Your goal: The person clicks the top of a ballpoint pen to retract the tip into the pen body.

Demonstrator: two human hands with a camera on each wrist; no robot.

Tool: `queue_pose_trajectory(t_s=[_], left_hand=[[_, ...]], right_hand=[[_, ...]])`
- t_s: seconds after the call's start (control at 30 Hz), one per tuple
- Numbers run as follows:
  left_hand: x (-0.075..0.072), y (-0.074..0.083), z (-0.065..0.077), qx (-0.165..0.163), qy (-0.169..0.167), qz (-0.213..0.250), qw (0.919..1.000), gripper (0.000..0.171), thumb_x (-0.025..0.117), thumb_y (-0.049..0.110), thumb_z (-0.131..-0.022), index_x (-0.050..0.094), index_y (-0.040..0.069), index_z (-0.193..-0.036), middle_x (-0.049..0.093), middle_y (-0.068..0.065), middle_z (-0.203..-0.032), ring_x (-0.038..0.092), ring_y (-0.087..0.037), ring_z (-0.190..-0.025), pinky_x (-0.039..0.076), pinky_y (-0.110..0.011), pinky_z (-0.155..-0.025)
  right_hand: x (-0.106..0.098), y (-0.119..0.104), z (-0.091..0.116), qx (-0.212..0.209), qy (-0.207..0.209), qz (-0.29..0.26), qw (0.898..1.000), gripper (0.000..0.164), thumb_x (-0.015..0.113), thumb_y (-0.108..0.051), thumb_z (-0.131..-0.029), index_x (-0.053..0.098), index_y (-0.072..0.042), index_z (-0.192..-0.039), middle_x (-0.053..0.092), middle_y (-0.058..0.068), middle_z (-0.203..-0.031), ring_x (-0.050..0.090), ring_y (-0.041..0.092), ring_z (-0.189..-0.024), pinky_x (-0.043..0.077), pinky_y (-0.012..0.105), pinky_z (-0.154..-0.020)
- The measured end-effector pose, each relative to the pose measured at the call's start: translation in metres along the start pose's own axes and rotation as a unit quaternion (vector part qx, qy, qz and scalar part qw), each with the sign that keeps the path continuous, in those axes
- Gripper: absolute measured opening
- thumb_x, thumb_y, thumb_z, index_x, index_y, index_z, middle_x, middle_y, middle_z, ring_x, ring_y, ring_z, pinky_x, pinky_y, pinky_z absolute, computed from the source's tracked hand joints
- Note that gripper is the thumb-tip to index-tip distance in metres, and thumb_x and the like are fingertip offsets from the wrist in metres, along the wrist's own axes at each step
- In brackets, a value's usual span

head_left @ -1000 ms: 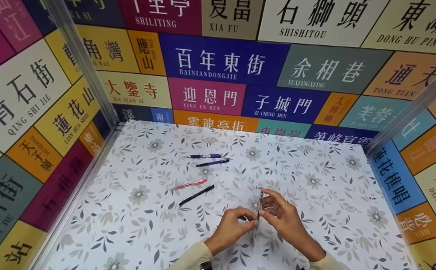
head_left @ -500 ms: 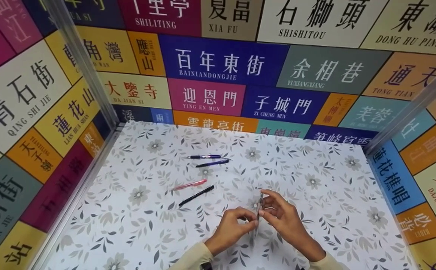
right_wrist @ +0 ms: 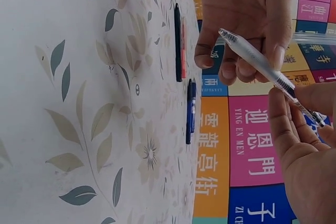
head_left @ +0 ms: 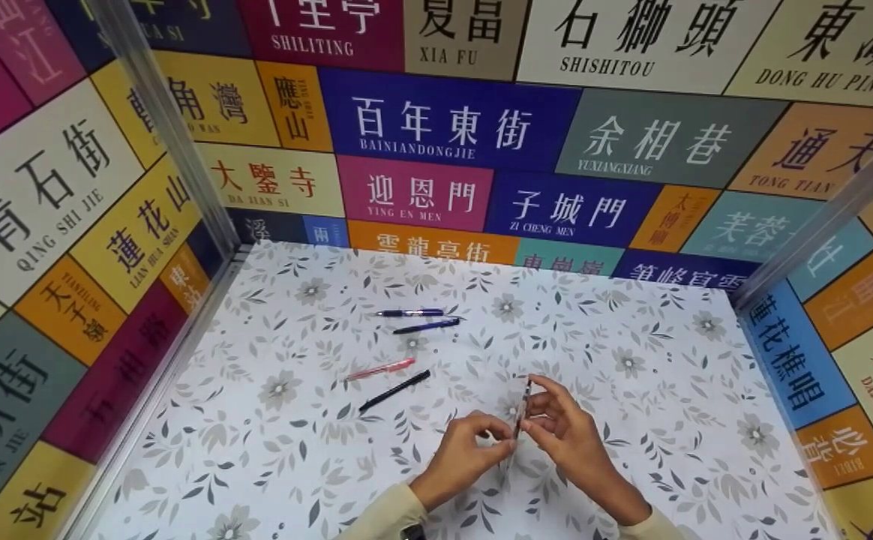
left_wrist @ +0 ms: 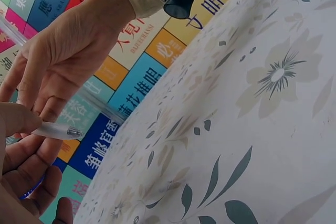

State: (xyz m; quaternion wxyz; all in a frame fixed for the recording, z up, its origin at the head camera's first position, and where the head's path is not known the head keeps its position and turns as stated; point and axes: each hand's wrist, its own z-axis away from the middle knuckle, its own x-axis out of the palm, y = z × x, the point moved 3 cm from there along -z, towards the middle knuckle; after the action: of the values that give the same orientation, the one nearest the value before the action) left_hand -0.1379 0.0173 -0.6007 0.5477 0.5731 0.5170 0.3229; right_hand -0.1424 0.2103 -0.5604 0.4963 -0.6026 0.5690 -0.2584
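Both hands hold a pen [right_wrist: 251, 55] with a whitish barrel, a dark grip band and a clip end, raised in front of the body. My left hand [head_left: 460, 454] pinches its barrel between thumb and fingers, and the pointed tip [left_wrist: 75, 132] sticks out below. Higher up, my right hand [head_left: 575, 435] pinches the clip end with thumb and fingertips. Seen from the head, the pen stands nearly edge-on, so its markings are too small to read there.
On the flowered tabletop [head_left: 279, 450] to the left lie a black pen [head_left: 394, 391], a pink-red pen [head_left: 380, 369] and two blue-purple pens, one [head_left: 410, 313] behind the other [head_left: 427, 326]. Walls of coloured name panels [head_left: 451, 120] enclose the table at the back and sides.
The pen's upper end has tipped slightly to the right, along with the right fingertips. My left hand stays almost in place, and the pens on the table lie as before.
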Motion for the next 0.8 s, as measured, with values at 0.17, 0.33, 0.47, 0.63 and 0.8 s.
queue_pose_trajectory(t_s=[0.17, 0.33, 0.47, 0.63, 0.8], left_hand=[[-0.002, -0.002, 0.0, 0.016, 0.01, -0.012, 0.9998, 0.006, 0.085, 0.01, -0.094, 0.084, 0.014, -0.098, 0.076, 0.006, -0.093, 0.071, -0.014, -0.092, 0.059, -0.047, -0.091], [-0.003, -0.004, 0.0, 0.025, 0.016, -0.024, 0.9993, 0.006, 0.084, 0.01, -0.095, 0.084, 0.015, -0.098, 0.077, 0.004, -0.093, 0.07, -0.012, -0.091, 0.058, -0.046, -0.09], [-0.003, -0.005, -0.001, 0.023, 0.02, -0.024, 0.9993, 0.006, 0.084, 0.01, -0.096, 0.083, 0.016, -0.098, 0.077, 0.004, -0.094, 0.071, -0.018, -0.092, 0.058, -0.045, -0.09], [-0.005, -0.006, -0.002, 0.034, 0.028, -0.032, 0.9985, 0.007, 0.083, 0.009, -0.095, 0.083, 0.015, -0.098, 0.076, 0.004, -0.093, 0.072, -0.021, -0.091, 0.058, -0.044, -0.09], [-0.01, -0.008, -0.003, 0.051, 0.035, -0.05, 0.9968, 0.008, 0.083, 0.006, -0.094, 0.082, 0.013, -0.098, 0.075, 0.003, -0.093, 0.071, -0.016, -0.091, 0.06, -0.045, -0.086]], right_hand=[[-0.002, 0.001, 0.001, 0.001, 0.004, -0.001, 1.0, 0.066, 0.075, 0.011, -0.098, 0.048, 0.003, -0.158, 0.07, 0.025, -0.111, 0.077, 0.024, -0.098, 0.063, 0.025, -0.084], [-0.003, 0.002, 0.002, 0.0, 0.012, 0.0, 1.0, 0.067, 0.075, 0.014, -0.096, 0.047, 0.005, -0.157, 0.071, 0.024, -0.112, 0.078, 0.024, -0.098, 0.063, 0.025, -0.082], [-0.004, 0.003, 0.004, 0.009, 0.018, -0.006, 1.0, 0.067, 0.075, 0.014, -0.096, 0.046, 0.006, -0.157, 0.071, 0.027, -0.112, 0.078, 0.022, -0.098, 0.063, 0.024, -0.078], [-0.006, 0.006, 0.005, 0.019, 0.022, -0.013, 0.999, 0.069, 0.074, 0.015, -0.097, 0.044, 0.006, -0.158, 0.069, 0.031, -0.114, 0.076, 0.022, -0.101, 0.063, 0.025, -0.084], [-0.009, 0.011, 0.008, 0.027, 0.025, -0.001, 0.999, 0.071, 0.073, 0.013, -0.099, 0.043, 0.002, -0.162, 0.07, 0.025, -0.12, 0.075, 0.028, -0.105, 0.062, 0.026, -0.09]])
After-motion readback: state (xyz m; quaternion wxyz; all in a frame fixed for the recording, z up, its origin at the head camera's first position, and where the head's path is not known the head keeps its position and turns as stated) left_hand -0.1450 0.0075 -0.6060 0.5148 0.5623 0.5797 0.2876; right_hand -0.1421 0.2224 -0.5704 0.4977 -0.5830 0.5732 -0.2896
